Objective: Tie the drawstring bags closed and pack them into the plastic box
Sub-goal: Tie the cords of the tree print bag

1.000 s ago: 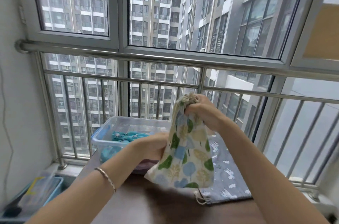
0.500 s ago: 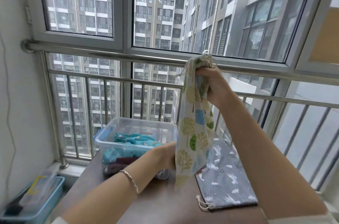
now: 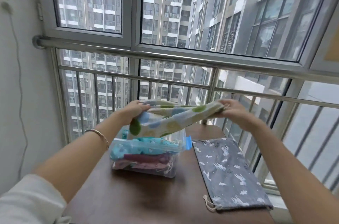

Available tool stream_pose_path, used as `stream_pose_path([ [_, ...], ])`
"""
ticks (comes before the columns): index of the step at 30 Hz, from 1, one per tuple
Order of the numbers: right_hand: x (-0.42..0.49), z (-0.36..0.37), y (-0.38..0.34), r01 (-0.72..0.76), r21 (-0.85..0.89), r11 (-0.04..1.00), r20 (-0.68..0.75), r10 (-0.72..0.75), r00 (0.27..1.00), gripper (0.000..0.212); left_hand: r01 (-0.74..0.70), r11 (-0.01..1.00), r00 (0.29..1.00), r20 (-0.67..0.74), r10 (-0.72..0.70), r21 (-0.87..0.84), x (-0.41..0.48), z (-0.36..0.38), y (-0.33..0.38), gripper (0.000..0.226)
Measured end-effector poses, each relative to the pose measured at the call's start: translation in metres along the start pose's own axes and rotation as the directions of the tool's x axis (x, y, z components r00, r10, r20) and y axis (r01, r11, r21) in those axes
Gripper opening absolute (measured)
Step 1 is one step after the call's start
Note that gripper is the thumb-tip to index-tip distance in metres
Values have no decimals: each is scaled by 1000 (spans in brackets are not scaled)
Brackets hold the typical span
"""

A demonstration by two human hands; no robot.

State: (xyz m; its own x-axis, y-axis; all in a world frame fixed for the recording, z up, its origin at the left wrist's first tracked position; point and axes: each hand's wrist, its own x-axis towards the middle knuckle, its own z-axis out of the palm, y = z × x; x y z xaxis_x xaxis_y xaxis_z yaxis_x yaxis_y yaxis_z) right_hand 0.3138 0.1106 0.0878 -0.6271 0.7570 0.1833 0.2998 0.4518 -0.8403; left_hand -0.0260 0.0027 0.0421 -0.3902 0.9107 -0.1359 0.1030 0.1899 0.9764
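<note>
Nearest my view, a white sleeve [image 3: 27, 200] covers the left upper arm, and a thin bracelet [image 3: 101, 134] circles that wrist. Below lies a dark brown table [image 3: 128, 196]. On its right side a grey drawstring bag [image 3: 229, 170] lies flat, its cord end toward me. Just left of it stands the clear plastic box [image 3: 156, 147], holding folded bags in teal, maroon and pink. Above the box I see the tree-print bag [image 3: 172, 119] held sideways between both hands. The left hand [image 3: 136, 111] grips one end with curled fingers; the right hand [image 3: 233, 110] pinches the gathered end. I cannot tell whether the bag touches the box. Beyond stand a steel railing [image 3: 165, 56] and windows.
</note>
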Motion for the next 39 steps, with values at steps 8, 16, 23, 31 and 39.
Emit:
stream_pose_path([
  [8, 57, 111, 33, 81, -555, 828, 39, -71, 997, 21, 107, 690, 928, -321, 189, 716, 26, -21, -25, 31],
  [16, 67, 133, 9, 79, -752, 654, 209, 123, 970, 45, 177, 279, 970, -216, 115, 944, 36, -3, -45, 40],
  [23, 60, 191, -16, 128, -892, 434, 256, 249, 934, 17, -229, 165, 973, 224, 49, 959, 38, 16, -51, 53],
  [31, 72, 199, -26, 103, -904, 416, 334, 535, 776, 44, -146, -175, 929, 74, -362, 974, 54, 11, -73, 68],
  [39, 86, 207, 4, -69, -839, 540, 347, 628, 697, 47, -120, -229, 932, 30, -362, 966, 66, 11, -88, 57],
])
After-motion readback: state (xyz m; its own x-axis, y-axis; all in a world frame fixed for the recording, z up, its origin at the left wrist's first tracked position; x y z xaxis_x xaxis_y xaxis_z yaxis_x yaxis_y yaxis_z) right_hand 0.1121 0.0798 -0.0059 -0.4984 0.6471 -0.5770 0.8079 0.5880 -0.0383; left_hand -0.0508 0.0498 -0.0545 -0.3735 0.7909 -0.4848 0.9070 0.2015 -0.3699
